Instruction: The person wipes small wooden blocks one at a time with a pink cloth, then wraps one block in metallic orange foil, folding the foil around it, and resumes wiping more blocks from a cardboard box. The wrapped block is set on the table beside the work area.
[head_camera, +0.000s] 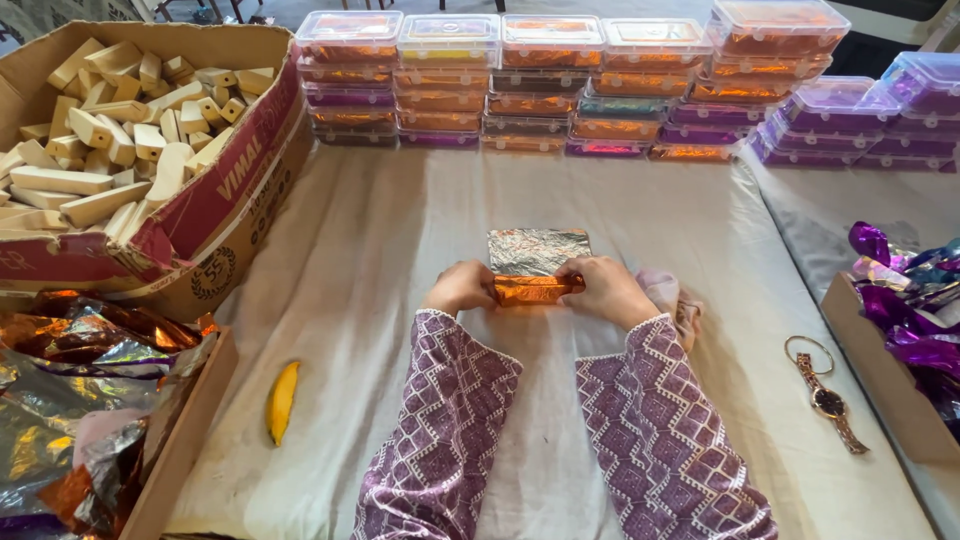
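A small block wrapped in orange foil (537, 289) is held in the middle of the table, on a pale cloth (400, 260). The block is long and thin. Its foil is shiny and crinkled, and bright spots of light can be seen on it. One flat part of the foil sheet (538, 250) is not rolled up yet. It is spread on the cloth just behind the block, and its silver side is turned up.

The block is gripped at both ends. The left hand (460, 287) is closed around the left end, and the right hand (606, 290) is closed around the right end. The fingers are curled tight on the foil.

A cardboard box of pale wooden blocks (110, 120) is seen at the far left. Clear plastic boxes (560, 85) are stacked in a row at the back. Loose orange foil (80, 340) is piled near the left side, and purple foil (915, 310) on the right. A yellow piece (282, 400) and a wristwatch (828, 400) are lying on the cloth.
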